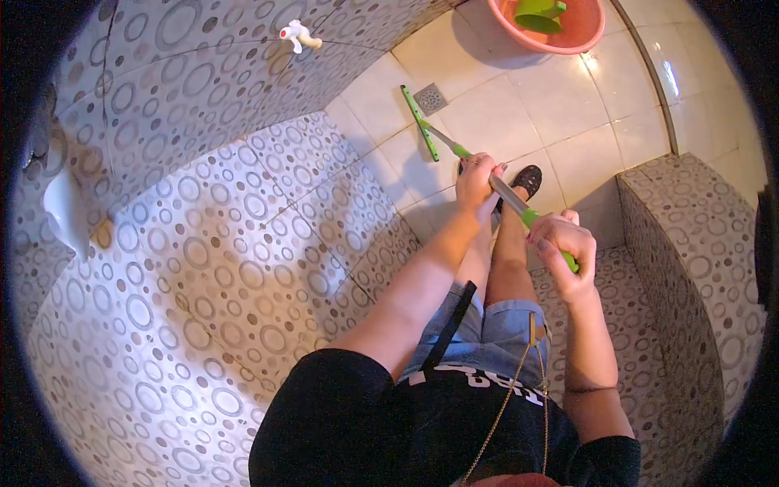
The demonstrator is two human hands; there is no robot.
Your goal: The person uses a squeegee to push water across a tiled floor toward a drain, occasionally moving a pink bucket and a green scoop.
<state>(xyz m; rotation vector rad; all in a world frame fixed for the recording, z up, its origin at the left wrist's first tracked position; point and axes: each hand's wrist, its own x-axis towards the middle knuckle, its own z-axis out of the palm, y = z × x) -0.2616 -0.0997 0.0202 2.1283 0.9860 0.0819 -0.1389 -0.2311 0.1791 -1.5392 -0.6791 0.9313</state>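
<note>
A floor squeegee with a green head (419, 123) and a grey and green pole (510, 199) slants across the view in front of me. My left hand (478, 182) is closed around the pole lower down, nearer the head. Around the green grip at the pole's upper end, my right hand (566, 249) is wrapped. The squeegee head is at the pale tiled floor (505, 109), just left of a square metal drain cover (430, 99). Whether the whole blade touches the tiles, I cannot tell.
A pink plastic basin (593, 38) holding a green scoop (540, 17) stands on the floor ahead. A white tap (298, 36) juts from the left wall. Tiled ledges flank me, the right one a low wall (681, 213). My dark shoe (528, 180) is close to the pole.
</note>
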